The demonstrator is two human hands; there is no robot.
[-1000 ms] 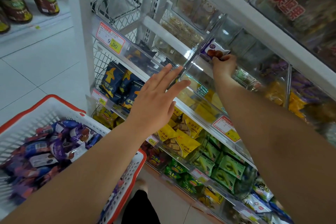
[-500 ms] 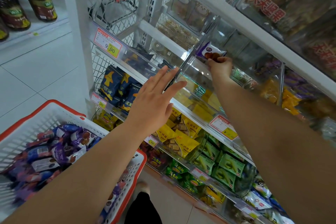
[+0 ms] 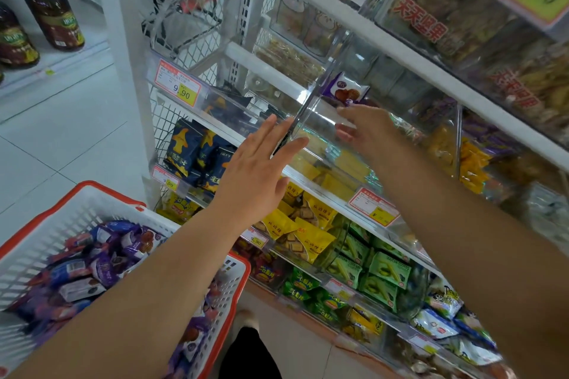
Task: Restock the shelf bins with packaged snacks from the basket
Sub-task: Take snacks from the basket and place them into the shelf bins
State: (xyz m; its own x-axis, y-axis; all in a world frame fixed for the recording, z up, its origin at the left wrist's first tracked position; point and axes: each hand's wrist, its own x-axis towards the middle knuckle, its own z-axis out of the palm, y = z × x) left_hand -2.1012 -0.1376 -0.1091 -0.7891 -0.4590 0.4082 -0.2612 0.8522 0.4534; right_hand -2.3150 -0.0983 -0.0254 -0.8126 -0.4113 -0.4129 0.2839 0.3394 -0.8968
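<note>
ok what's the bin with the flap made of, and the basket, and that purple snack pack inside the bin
Shelf bin: looks like clear, glossy hard plastic, perhaps acrylic; the yellow packs below show through it and its edges catch glare.
Basket: moulded white plastic with slotted walls and an orange-red rim, matte.
Purple snack pack: thin printed film wrapper, slightly shiny, with a crimped end.

You are standing on a pale tiled floor [image 3: 61, 138], facing white shop shelving [image 3: 354, 24]; oil bottles [image 3: 54, 14] are sitting left.
</note>
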